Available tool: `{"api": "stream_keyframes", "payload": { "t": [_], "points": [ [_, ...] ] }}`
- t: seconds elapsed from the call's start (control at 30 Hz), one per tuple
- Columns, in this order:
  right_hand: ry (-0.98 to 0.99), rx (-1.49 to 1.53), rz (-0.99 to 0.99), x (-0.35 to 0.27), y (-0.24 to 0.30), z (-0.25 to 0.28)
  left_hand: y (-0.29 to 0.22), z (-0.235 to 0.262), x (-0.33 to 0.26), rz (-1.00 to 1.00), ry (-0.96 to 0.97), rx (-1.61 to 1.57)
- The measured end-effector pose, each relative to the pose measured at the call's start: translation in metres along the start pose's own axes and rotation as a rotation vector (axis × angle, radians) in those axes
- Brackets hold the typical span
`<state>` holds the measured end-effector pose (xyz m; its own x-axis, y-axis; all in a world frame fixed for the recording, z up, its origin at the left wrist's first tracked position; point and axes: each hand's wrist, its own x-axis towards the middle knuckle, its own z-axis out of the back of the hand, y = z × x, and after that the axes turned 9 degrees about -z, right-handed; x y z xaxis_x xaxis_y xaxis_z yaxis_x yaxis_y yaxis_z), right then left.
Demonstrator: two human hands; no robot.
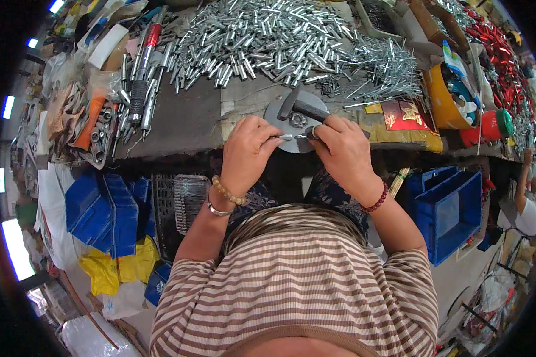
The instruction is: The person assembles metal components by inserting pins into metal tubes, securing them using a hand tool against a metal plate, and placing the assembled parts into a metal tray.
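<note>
My left hand is closed, pinching a short silver metal tube between thumb and fingertips. Facing it, my right hand pinches a thin metal pin, its tip close to the tube's end. Whether tube and pin touch is too small to tell. Below both lies a round grey metal plate at the bench's near edge. A hammer reaches over the plate, its handle running behind my right fingers; I cannot tell whether that hand also grips it. Small metal bits sit beside the hammer.
A large heap of silver tubes covers the back of the bench, with thin rods to its right. Hand tools lie left; a yellow container and red envelope sit right. Blue bins flank my legs.
</note>
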<state>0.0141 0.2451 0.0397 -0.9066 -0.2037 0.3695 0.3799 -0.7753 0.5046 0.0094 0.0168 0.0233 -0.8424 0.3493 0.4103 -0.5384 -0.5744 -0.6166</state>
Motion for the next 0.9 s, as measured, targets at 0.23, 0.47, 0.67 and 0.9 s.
{"api": "stream_keyframes", "payload": {
  "t": [0.23,0.47,0.67,0.9],
  "points": [
    [0.017,0.007,0.025,-0.003,0.004,-0.004,-0.004,0.002,-0.002,-0.008,-0.01,-0.007],
    [-0.019,-0.02,0.049,0.0,0.0,-0.007,0.001,-0.001,0.002,-0.07,-0.003,0.073],
    [-0.006,-0.03,0.083,0.001,-0.003,-0.011,0.002,0.0,-0.001,-0.11,-0.012,0.084],
    [-0.018,-0.031,0.144,0.003,-0.002,-0.024,0.003,-0.002,-0.005,-0.07,-0.024,0.007]
  ]
}}
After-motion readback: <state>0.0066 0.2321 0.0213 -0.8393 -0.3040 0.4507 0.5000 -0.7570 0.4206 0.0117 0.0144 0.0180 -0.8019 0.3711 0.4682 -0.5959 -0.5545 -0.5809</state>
